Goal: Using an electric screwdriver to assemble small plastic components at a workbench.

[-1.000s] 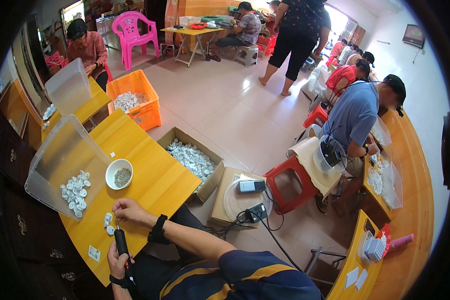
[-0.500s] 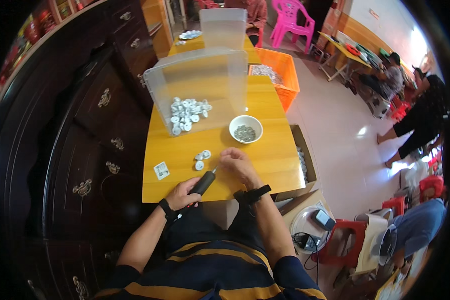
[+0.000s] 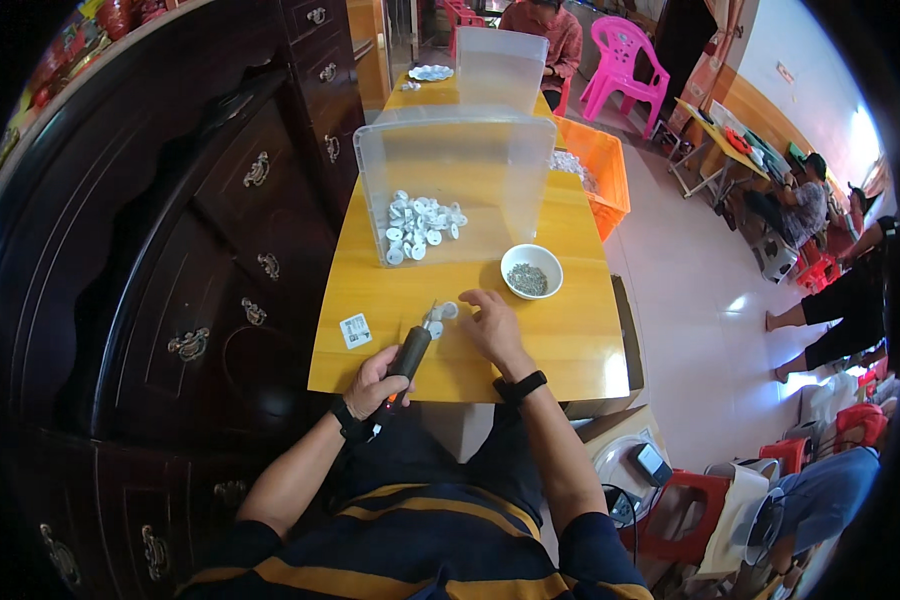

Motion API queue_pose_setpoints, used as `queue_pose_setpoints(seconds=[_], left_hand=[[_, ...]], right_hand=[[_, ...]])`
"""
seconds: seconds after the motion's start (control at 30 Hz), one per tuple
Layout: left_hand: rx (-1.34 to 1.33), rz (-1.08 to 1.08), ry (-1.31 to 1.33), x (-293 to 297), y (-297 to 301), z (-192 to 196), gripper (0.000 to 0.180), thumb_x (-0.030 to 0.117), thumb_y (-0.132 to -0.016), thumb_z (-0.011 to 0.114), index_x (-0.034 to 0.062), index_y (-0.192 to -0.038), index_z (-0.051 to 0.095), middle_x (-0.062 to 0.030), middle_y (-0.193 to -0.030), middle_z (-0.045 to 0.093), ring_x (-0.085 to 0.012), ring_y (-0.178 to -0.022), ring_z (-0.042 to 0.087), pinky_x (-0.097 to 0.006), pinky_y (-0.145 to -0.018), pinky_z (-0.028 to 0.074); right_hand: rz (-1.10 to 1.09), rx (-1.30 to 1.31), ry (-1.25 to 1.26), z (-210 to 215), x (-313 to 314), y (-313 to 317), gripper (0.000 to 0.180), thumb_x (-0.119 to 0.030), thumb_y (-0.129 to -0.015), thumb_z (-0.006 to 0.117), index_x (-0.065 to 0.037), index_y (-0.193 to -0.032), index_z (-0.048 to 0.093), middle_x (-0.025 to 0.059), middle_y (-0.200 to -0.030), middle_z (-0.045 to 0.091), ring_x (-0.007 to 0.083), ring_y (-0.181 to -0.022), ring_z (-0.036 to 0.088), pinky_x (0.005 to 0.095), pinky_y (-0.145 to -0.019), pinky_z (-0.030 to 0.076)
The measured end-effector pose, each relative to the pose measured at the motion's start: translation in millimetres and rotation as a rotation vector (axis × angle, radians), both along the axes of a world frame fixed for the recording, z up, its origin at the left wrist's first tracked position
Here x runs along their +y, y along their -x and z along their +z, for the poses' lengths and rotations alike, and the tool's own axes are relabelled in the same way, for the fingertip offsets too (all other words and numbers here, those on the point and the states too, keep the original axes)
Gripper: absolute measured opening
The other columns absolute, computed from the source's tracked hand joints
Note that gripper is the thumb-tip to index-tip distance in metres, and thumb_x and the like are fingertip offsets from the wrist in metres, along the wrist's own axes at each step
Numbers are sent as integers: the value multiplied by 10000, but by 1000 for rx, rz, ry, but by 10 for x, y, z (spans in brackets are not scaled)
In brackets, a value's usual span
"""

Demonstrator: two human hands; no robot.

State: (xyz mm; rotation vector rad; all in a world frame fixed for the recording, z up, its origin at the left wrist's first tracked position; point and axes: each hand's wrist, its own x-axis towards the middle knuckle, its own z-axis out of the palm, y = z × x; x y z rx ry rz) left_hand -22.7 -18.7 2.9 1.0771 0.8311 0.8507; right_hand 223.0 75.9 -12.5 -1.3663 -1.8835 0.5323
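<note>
My left hand point(image 3: 373, 385) is wrapped round a dark cordless electric screwdriver point(image 3: 409, 358), whose thin bit points up and away over the table. Right by the bit lie a few small round white plastic pieces point(image 3: 448, 310), partly hidden behind the tool. My right hand point(image 3: 495, 332) hovers just right of these pieces, its fingers curved and apart, with nothing visible between them. Beyond it stands a white bowl point(image 3: 532, 295) of small metal screws point(image 3: 527, 277). Farther off, more white round pieces point(image 3: 417, 225) lie heaped inside a clear plastic bin point(image 3: 470, 150) tipped on its side.
The yellow wooden table point(image 3: 580, 350) carries a small white printed card point(image 3: 355, 331) at its left. Dark drawers point(image 3: 210, 260) flank it on the left. Beyond its right side are an orange crate point(image 3: 610, 190) and a pink chair point(image 3: 625, 65). Other people sit or stand farther away.
My right hand has moved slightly right, and its fingers have spread from a pinch. The screwdriver's tip now reaches up beside the loose white pieces. The whole view has shifted.
</note>
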Motion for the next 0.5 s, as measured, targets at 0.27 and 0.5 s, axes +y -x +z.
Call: queue_pose_setpoints(seconds=[0.27, 0.5], left_hand=[[4, -14, 12, -23, 45, -54, 523, 94, -850, 620, -18, -1336, 464, -58, -910, 583, -117, -676, 597, -255, -632, 516], [106, -59, -51, 18, 8, -145, 557, 105, -832, 645, -32, -1343, 473, -32, -842, 587, -97, -626, 594, -243, -572, 485]], right_hand=[[110, -298, 5, 138, 116, 241, 248, -153, -772, 720, -104, -1014, 702, 171, -991, 648, 358, -870, 663, 433, -750, 545], [79, -186, 26, 140, 183, 94, 185, -173, -814, 687, -72, -968, 687, 216, -927, 674, 385, -821, 673, 445, -686, 541]])
